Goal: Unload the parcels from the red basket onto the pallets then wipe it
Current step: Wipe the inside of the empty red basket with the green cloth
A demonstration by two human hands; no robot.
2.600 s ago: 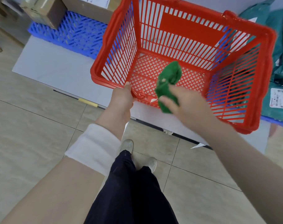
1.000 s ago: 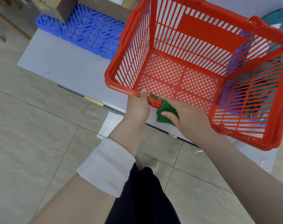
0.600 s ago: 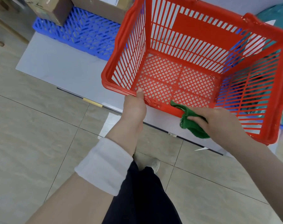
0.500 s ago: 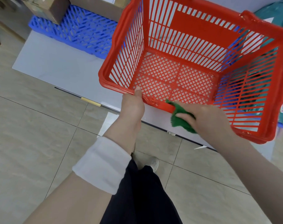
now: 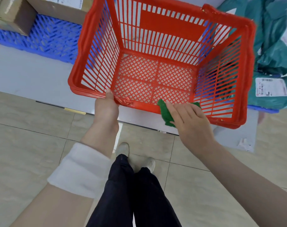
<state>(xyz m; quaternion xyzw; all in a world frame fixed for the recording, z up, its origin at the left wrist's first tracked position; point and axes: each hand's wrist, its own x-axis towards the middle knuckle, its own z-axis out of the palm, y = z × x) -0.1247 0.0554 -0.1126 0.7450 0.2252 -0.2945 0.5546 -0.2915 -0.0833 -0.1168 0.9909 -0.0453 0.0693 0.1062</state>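
Observation:
The red basket is held up off the floor with nothing inside it. My left hand grips its near rim at the left, thumb on top. My right hand presses a green cloth against the same near rim further right, fingers laid over the cloth. Cardboard parcels sit on a blue pallet at the far left. Teal bagged parcels with white labels lie at the right on a second blue pallet.
A grey mat lies under the pallets, its edge marked by a dark strip across the beige tiled floor. My legs and shoes stand just short of that edge.
The cloth went from the basket's inside onto the near rim and slid back and forth along it. My left hand kept its grip. The basket shifted slightly in view.

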